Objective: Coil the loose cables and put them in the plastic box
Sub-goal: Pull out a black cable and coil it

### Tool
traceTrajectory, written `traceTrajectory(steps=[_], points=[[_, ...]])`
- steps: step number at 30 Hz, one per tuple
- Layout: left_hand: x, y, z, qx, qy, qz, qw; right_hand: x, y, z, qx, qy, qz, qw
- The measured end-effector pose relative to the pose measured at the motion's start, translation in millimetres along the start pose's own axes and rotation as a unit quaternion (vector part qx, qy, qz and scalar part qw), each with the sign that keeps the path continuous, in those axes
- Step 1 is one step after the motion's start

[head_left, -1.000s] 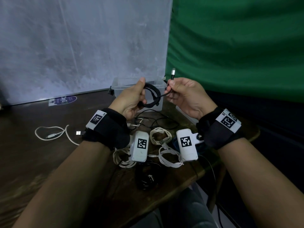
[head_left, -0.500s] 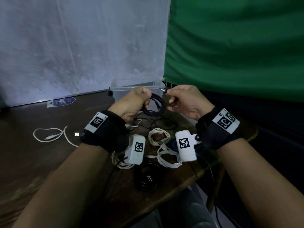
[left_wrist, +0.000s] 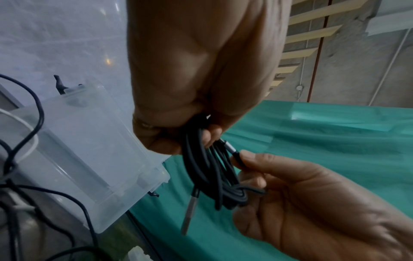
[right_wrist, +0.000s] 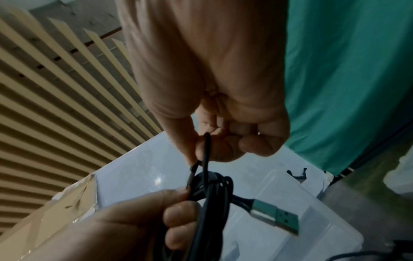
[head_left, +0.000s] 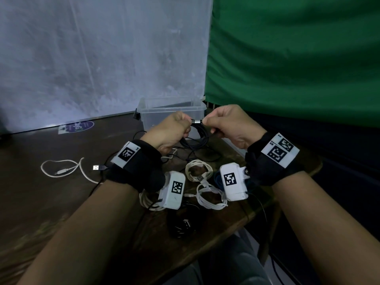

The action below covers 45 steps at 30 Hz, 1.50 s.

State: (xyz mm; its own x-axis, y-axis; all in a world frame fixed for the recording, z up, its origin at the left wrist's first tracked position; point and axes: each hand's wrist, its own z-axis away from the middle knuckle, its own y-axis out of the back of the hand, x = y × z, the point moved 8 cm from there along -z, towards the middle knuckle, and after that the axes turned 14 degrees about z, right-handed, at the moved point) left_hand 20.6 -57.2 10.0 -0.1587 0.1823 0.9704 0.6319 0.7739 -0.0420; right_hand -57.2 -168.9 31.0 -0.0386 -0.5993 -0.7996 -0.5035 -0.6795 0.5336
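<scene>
The black cable [head_left: 196, 138] hangs as a bundle of loops between both hands, held above the table [head_left: 51, 202] just in front of the clear plastic box [head_left: 170, 109]. Left hand [head_left: 170, 132] has its fingers curled round the coil. Right hand [head_left: 230, 125] pinches the cable just behind its small silver plug [head_left: 196, 121]. The USB-A plug [right_wrist: 276, 218] sticks out from the bundle. White coiled cables [head_left: 205, 188] lie on the table below the wrists.
</scene>
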Motion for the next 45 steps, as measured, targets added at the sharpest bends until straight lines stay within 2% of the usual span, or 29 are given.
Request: traceTrajectory(steps=[5, 8, 13, 16, 19, 22, 25, 28, 31, 37, 45], points=[[-4.3, -6.6, 0.0, -0.018, 0.022, 0.035, 0.999, -3.1, 7.8, -6.9, 0.073, 0.044, 0.100, 0.991], [-0.1, -9.7, 1.2, -0.023, 0.028, 0.069, 0.997, -0.7, 10.5, -8.4, 0.088, 0.050, 0.125, 0.987], [5.0, -8.9, 0.0, -0.049, 0.002, 0.035, 0.998, 3.1, 10.2, -10.7, 0.055, 0.042, -0.019, 0.997], [5.7, -4.8, 1.2, -0.040, 0.000, 0.034, 0.999, 5.1, 11.3, -10.9, 0.029, 0.019, -0.107, 0.994], [8.0, 2.7, 1.1, -0.015, -0.007, 0.046, 0.999, 6.7, 11.0, -7.7, -0.007, -0.012, -0.207, 0.978], [9.1, 15.5, -2.6, 0.047, -0.019, 0.058, 0.997, 1.0, 9.5, -1.6, -0.035, -0.012, -0.253, 0.967], [6.0, 30.4, -6.8, 0.113, -0.022, 0.070, 0.991, -7.8, 5.3, 3.8, -0.057, 0.016, -0.232, 0.971], [3.3, 40.5, -7.1, 0.146, -0.017, 0.075, 0.986, -12.5, -1.7, 8.3, -0.078, 0.033, -0.218, 0.972], [3.5, 39.9, -5.8, 0.134, -0.010, 0.074, 0.988, -8.7, -3.3, 8.6, -0.078, 0.017, -0.224, 0.971], [7.6, 21.0, -3.5, 0.040, -0.008, 0.029, 0.999, 9.0, 1.0, -0.9, -0.029, -0.055, -0.192, 0.979], [2.0, 20.0, -4.1, 0.064, 0.003, 0.015, 0.998, 2.2, -0.3, -0.8, -0.027, -0.029, -0.124, 0.991]])
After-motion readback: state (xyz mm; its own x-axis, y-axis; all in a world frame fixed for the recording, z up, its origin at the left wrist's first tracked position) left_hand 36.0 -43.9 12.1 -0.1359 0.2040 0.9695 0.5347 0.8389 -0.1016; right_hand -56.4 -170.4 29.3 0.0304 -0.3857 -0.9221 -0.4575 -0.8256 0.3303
